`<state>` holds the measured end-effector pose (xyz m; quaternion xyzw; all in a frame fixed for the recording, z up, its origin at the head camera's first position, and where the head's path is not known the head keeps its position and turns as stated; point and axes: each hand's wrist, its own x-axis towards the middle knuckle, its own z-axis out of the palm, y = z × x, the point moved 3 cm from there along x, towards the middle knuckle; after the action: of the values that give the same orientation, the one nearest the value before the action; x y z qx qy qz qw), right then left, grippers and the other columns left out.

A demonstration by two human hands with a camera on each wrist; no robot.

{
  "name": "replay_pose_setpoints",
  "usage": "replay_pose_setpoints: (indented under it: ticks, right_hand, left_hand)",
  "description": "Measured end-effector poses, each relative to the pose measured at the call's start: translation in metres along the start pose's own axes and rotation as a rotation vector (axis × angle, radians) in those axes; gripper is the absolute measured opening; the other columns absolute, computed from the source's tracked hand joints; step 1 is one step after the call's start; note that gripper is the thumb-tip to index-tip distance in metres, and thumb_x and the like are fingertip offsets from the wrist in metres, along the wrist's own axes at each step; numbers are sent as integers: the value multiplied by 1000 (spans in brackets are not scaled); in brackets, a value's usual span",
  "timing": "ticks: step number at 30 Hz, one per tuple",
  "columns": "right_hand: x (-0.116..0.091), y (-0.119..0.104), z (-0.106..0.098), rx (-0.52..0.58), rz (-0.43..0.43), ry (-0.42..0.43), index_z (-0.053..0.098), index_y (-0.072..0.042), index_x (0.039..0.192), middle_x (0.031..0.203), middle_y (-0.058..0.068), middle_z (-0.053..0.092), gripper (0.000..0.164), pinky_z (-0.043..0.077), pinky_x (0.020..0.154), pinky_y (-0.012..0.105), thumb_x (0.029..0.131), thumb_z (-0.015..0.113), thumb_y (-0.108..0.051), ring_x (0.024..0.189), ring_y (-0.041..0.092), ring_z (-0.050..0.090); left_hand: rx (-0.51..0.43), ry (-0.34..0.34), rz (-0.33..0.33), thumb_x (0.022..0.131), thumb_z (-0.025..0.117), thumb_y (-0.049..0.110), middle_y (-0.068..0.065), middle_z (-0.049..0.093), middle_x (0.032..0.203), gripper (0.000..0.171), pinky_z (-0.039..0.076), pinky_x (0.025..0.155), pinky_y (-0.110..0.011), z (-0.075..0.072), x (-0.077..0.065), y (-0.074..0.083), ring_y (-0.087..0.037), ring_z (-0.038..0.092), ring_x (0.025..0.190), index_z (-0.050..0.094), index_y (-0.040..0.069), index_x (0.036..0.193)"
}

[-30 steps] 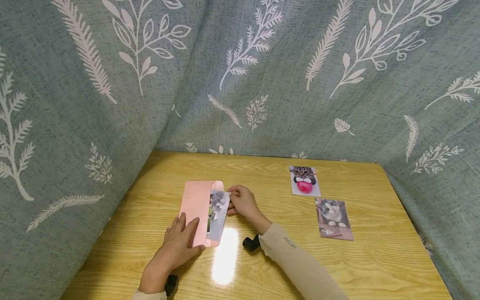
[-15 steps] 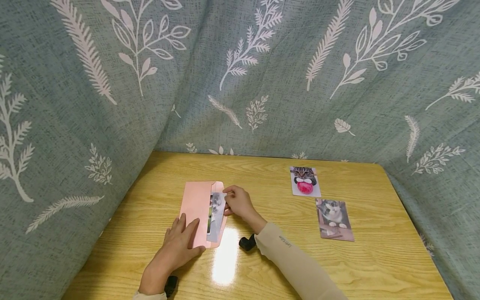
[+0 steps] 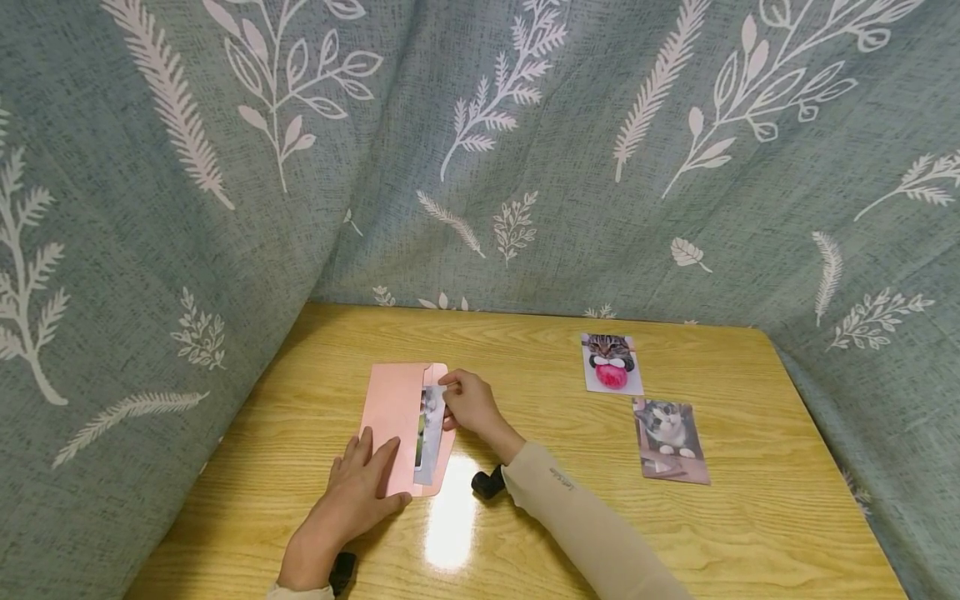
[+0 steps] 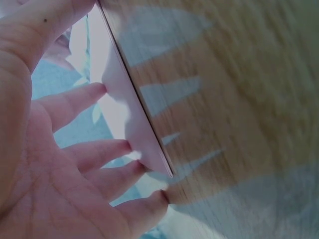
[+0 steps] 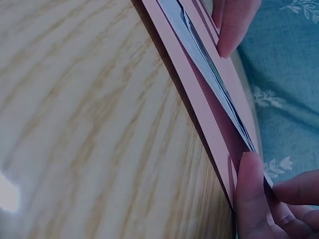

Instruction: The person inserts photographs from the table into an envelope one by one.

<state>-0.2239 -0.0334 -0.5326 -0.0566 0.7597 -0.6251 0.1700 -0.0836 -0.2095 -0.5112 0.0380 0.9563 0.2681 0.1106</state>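
A pink envelope (image 3: pixel 392 398) lies on the wooden table with its flap side toward the right. My left hand (image 3: pixel 358 483) rests on its lower left part, fingers spread and straight; the left wrist view shows the fingertips (image 4: pixel 137 167) against the envelope. A cat photo (image 3: pixel 431 454) sits partly inside the opening, its right strip still showing. My right hand (image 3: pixel 472 406) pinches that photo near its upper right edge between thumb and fingers. Another photo's edge, with some green, shows beside it in the opening. In the right wrist view, the photo (image 5: pixel 204 74) slants into the envelope.
Two more cat photos lie to the right: one with a pink ball (image 3: pixel 611 367), and a grey-and-white cat photo (image 3: pixel 671 442) nearer. Patterned blue-green fabric (image 3: pixel 465 167) hangs behind and beside the table (image 3: pixel 562 517).
My right hand has moved a little left, and the pinched photo has slid further into the envelope. The left hand stays in place.
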Motion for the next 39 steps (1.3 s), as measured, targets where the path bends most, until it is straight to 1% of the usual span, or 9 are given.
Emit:
replay_pose_setpoints:
  ticks: [6,11,17,19,25,29,32,39]
  right_hand:
    - [2,-1,3,-43,-15,7,64,2,115,77,13,62,23,57,46,33,96,51,6,44,17,60]
    - [2,-2,3,-70,-27,19,64,3,115,78,10,63,24,57,46,33,95,51,7,44,16,60]
    - [-2,-3,-1,-123,-82,35,63,5,116,82,10,67,25,57,47,30,94,51,7,45,15,61]
    - [-5,-3,-3,-123,-95,34,62,6,116,82,11,67,24,57,48,30,94,52,7,48,15,62]
    - [-11,1,-8,-74,-81,32,60,7,116,79,14,67,21,58,51,30,96,55,4,54,18,65]
    - [-17,3,-10,-38,-62,22,60,7,116,86,14,68,20,59,54,30,97,59,3,60,19,67]
    - [-24,5,-10,-9,-43,-4,60,7,117,90,15,68,20,59,56,31,97,61,3,64,19,68]
    - [-40,8,-7,49,-3,-69,59,6,122,95,14,68,25,60,62,32,98,61,0,72,24,71]
  left_hand:
    - [16,5,7,81,84,37,-39,15,156,84,12,110,-73,0,0,0,-57,12,143,45,6,149]
    - [14,9,9,81,84,38,-40,17,155,84,12,109,-74,0,0,0,-57,13,143,46,6,148]
    - [12,6,6,81,84,35,-38,15,156,83,11,110,-73,3,1,-1,-56,10,144,45,6,149]
    - [15,12,11,81,84,35,-39,16,156,83,12,110,-73,3,1,-1,-57,11,143,46,5,149]
    - [18,5,3,81,84,35,-39,14,156,84,11,110,-72,3,1,-1,-56,11,144,45,6,149]
    - [9,-3,-10,82,84,35,-38,13,157,85,9,111,-71,3,1,-1,-55,9,144,44,6,150]
    - [11,-8,-13,82,83,36,-38,13,157,84,9,111,-71,2,0,-1,-55,9,144,44,6,150]
    - [8,2,8,82,83,36,-39,14,156,83,10,111,-72,1,0,-1,-57,9,143,44,5,149]
